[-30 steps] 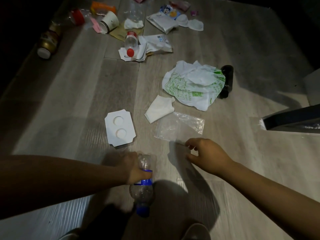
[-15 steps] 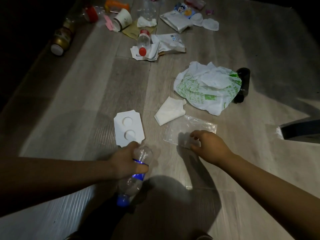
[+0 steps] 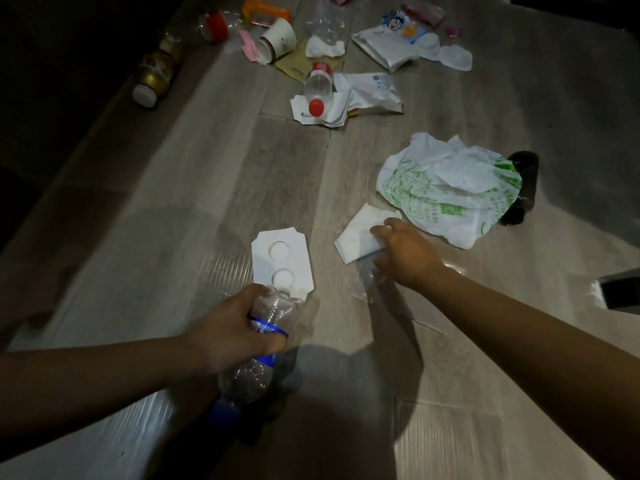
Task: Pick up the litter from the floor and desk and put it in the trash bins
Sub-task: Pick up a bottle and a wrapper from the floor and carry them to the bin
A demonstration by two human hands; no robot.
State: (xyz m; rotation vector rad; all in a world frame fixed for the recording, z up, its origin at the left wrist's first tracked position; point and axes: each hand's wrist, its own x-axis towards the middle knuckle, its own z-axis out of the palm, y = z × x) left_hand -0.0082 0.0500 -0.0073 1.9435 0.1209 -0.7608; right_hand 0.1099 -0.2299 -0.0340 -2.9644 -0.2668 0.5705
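Bottle (image 3: 249, 374), blue-capped and empty, tight in left grip (image 3: 232, 327); right grip (image 3: 405, 254) on folded napkin (image 3: 356, 237), closure unclear.

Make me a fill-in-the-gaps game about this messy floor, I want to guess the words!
1. The left hand grips a clear plastic bottle with a ____ cap.
2. The flat white card has ____ circles in it.
3. The crumpled white plastic bag has ____ print on it.

Missing words: blue, two, green.
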